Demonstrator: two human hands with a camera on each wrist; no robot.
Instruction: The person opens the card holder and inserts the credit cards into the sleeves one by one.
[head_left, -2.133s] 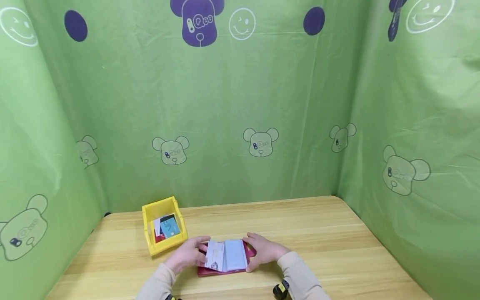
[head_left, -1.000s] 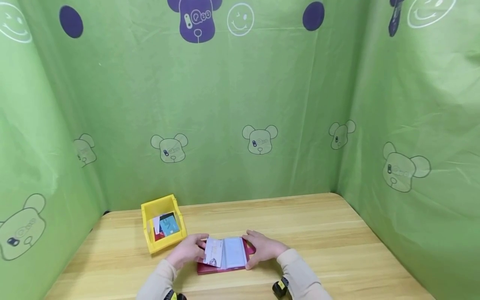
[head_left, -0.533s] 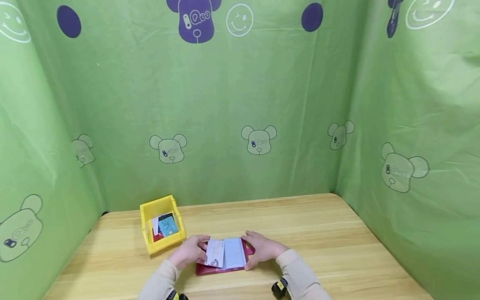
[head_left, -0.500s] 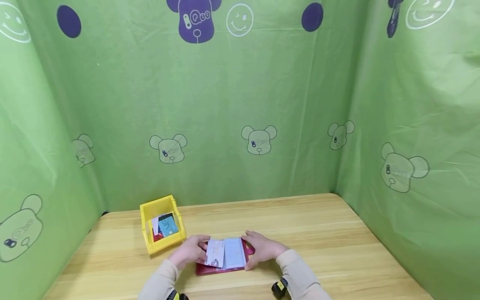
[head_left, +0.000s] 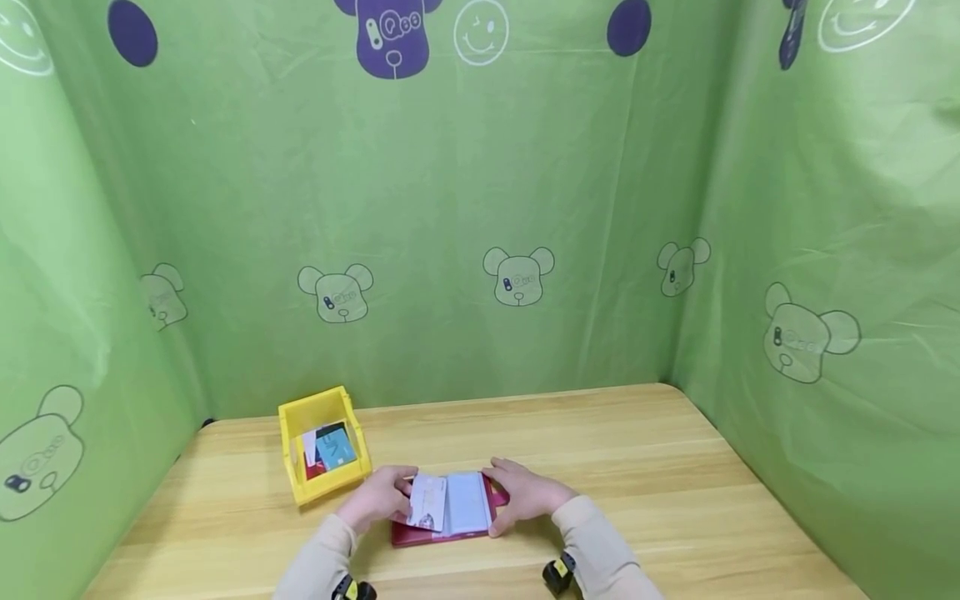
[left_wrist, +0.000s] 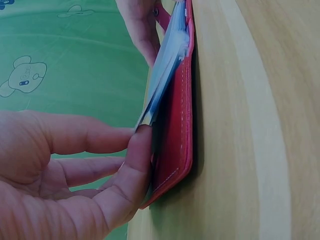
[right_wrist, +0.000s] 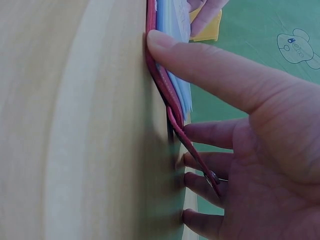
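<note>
A red card holder (head_left: 417, 537) lies spread on the worktop (head_left: 600, 450) between a person's two hands, clear bluish sleeves (head_left: 467, 502) showing at its right. Over the left cover, a white card (head_left: 428, 503) slants upward, its left edge pinched between thumb and forefinger of the left hand (head_left: 378, 498), likely to keep it lifted off the leather-like cover; whether it is loose or sleeved cannot be told. The right hand (head_left: 527, 493) grips the opposite end, thumb on the near edge, fingers toward the far edge by the strap (right_wrist: 195, 156), apparently bracing the holder against sliding. Beyond the left hand, a yellow bin (head_left: 334, 486) holds more cards, a teal card (head_left: 336, 447) uppermost, within easy reach. A green curtain (head_left: 427, 183) hangs behind. Compared with half a second earlier, the white card sits slightly farther left; hands, holder and bin appear nearly unmoved.
</note>
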